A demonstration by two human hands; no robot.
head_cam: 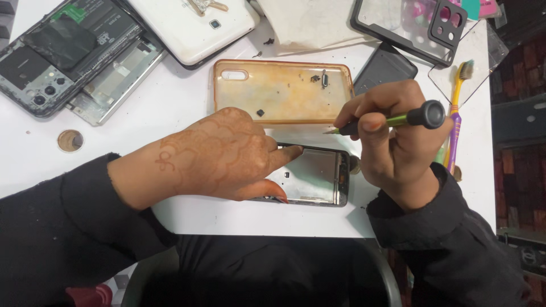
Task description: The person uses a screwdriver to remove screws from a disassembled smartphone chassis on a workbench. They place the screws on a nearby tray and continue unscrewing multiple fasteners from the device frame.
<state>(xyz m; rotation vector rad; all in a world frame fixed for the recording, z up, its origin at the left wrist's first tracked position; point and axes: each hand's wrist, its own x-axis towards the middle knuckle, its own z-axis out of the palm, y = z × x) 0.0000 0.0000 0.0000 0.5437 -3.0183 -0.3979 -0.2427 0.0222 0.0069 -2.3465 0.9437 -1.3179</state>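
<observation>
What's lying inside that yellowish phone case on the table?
Inside the yellowed clear case lie a few tiny dark parts, perhaps screws, and one more near its lower edge. The left hand hides that edge's middle.

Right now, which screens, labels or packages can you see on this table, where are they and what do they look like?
Opened phone: under the left hand, table front; dark rectangular frame, pale silvery inside.
Battery label: top left, on a dismantled grey phone; black rectangle, green patch, small pale print.
No packages or lit screens show.
</observation>
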